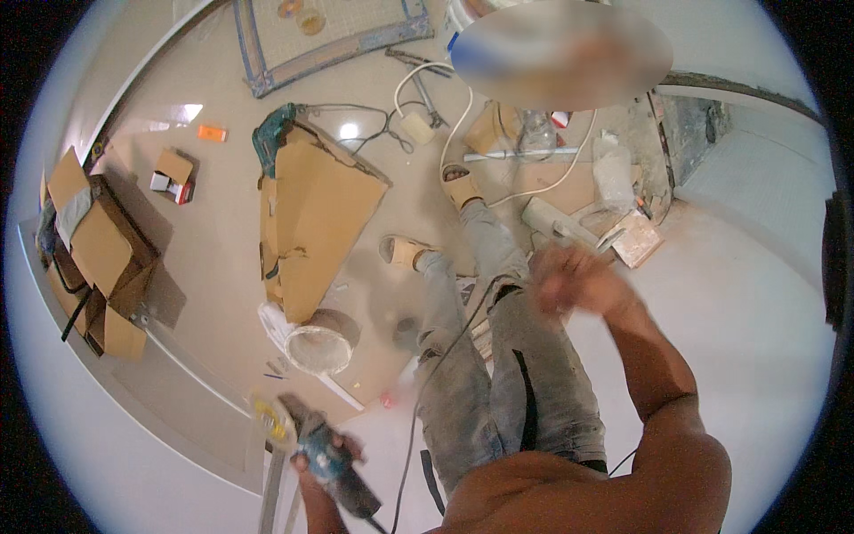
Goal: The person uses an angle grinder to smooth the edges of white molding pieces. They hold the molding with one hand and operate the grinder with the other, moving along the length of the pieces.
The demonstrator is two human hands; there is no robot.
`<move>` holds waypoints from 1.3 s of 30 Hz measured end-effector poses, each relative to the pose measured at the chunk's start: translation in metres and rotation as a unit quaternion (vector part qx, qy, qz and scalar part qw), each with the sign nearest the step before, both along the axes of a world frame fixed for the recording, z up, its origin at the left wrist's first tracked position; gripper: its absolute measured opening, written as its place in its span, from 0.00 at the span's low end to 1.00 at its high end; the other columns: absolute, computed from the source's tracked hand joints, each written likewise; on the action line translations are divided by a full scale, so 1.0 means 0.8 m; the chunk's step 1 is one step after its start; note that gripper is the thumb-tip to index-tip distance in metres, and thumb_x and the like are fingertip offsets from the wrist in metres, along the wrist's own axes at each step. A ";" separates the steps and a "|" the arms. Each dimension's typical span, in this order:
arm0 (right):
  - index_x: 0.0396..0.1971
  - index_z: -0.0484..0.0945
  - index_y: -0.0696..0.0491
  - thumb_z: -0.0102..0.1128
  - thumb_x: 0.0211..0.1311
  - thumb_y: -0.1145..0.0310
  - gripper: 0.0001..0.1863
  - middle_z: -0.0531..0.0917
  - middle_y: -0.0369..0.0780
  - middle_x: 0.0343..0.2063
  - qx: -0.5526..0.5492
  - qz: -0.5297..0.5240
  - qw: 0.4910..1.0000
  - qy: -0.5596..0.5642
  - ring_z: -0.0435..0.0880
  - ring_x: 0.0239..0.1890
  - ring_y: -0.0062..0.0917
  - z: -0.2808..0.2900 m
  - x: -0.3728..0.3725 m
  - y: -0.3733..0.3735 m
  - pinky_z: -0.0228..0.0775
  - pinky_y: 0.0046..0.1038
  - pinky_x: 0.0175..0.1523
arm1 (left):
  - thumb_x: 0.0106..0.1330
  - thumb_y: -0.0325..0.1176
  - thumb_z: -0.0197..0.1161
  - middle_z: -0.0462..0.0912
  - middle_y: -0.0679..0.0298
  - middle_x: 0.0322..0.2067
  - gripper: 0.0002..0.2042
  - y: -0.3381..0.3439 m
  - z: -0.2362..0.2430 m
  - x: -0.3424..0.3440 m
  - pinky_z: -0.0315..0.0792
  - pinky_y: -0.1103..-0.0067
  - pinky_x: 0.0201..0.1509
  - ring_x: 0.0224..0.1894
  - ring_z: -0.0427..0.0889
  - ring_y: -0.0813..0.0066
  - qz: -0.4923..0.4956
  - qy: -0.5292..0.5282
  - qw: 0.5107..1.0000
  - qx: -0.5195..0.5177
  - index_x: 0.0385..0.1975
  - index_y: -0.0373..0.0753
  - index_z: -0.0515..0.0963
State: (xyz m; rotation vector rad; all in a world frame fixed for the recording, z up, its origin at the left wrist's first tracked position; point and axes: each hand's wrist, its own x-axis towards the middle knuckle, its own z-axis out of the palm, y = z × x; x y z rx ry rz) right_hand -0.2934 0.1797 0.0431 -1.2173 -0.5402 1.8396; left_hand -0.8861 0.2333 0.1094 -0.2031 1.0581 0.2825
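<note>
1. A pale, glossy tiled floor [222, 267] fills the room, with bright light spots reflected on it; a raised pale ledge curves along its left and lower edge.
2. Far left of the big cardboard sheet [313, 227] sits an open brown cardboard box [93, 254], flaps splayed, hard against the ledge.
3. Between that box and the sheet lie a small carton [172, 173] and, above it, a small orange object [212, 133].
4. The cardboard sheet lies flat mid-floor with a green power tool [271, 133] at its top corner, partly under it.
5. Just below the sheet stands a white plaster-caked bucket [316, 345].
6. Well below the sheet, at the bottom edge, the left hand [325, 458] has its fingers wrapped around the body of a blue-green angle grinder [311, 445]; its disc and yellow guard point up-left, and a dark cord trails away to the right.
7. Above the sheet, a blue-framed mesh panel [334, 31] lies on the floor.
8. Right of the sheet, the person's dusty grey trousers and sandals stretch upward across the floor.
9. Farther right, the right hand [574, 280] is raised and motion-blurred; whether its fingers are spread or closed cannot be told.
10. Up-right of the sheet, white cable [463, 116], tubes and scraps litter the floor beside a rough broken wall edge [689, 125].
</note>
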 end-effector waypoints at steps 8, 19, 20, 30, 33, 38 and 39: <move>0.54 0.81 0.58 0.53 0.79 0.55 0.21 0.86 0.52 0.44 0.118 0.421 0.899 0.010 0.84 0.51 0.46 0.003 -0.278 -0.017 0.72 0.44 0.60 | 0.46 0.59 0.74 0.85 0.35 0.43 0.41 0.060 -0.099 0.190 0.83 0.60 0.36 0.33 0.89 0.46 0.052 -0.279 0.958 -0.040 0.49 0.26 0.77; 0.41 0.79 0.55 0.64 0.64 0.66 0.10 0.79 0.36 0.26 -0.289 -0.478 0.677 0.479 0.76 0.25 0.26 -0.246 -0.199 0.117 0.74 0.31 0.34 | 0.53 0.60 0.76 0.80 0.34 0.44 0.39 -0.006 -0.023 0.115 0.84 0.69 0.31 0.32 0.87 0.52 0.048 -0.177 0.981 -0.068 0.49 0.27 0.76; 0.39 0.79 0.55 0.65 0.64 0.69 0.08 0.77 0.34 0.24 -0.254 -0.477 0.714 0.445 0.72 0.21 0.22 -0.265 -0.172 0.111 0.69 0.27 0.29 | 0.54 0.59 0.76 0.80 0.36 0.44 0.39 -0.016 -0.016 0.096 0.83 0.69 0.34 0.33 0.85 0.53 0.073 -0.174 0.980 -0.066 0.50 0.27 0.76; 0.31 0.73 0.53 0.59 0.72 0.69 0.08 0.71 0.36 0.20 -0.337 -0.492 0.803 0.011 0.65 0.16 0.23 -0.399 0.109 0.088 0.59 0.30 0.21 | 0.55 0.54 0.70 0.80 0.50 0.44 0.33 -0.125 0.053 -0.101 0.78 0.61 0.45 0.46 0.79 0.52 0.174 0.096 0.972 -0.129 0.50 0.28 0.78; 0.31 0.74 0.51 0.58 0.73 0.70 0.07 0.72 0.37 0.22 -0.340 -0.525 0.780 -0.019 0.67 0.18 0.24 -0.450 0.159 0.106 0.61 0.32 0.24 | 0.54 0.55 0.73 0.85 0.48 0.43 0.36 -0.157 0.048 -0.107 0.81 0.64 0.44 0.45 0.82 0.54 0.175 0.209 0.951 -0.144 0.55 0.32 0.77; 0.23 0.73 0.49 0.66 0.68 0.65 0.14 0.70 0.34 0.17 -0.257 -0.323 0.896 -0.167 0.65 0.14 0.23 -0.543 0.176 0.117 0.59 0.29 0.20 | 0.55 0.50 0.72 0.81 0.45 0.49 0.32 -0.166 -0.006 -0.056 0.81 0.53 0.51 0.47 0.85 0.49 0.054 0.118 0.967 -0.220 0.54 0.32 0.76; 0.23 0.75 0.49 0.69 0.67 0.61 0.15 0.72 0.34 0.16 -0.251 -0.290 0.904 -0.189 0.67 0.14 0.23 -0.564 0.169 0.123 0.60 0.29 0.20 | 0.54 0.49 0.73 0.81 0.45 0.50 0.33 -0.163 -0.015 -0.039 0.81 0.52 0.52 0.48 0.85 0.48 0.007 0.147 0.967 -0.209 0.56 0.33 0.75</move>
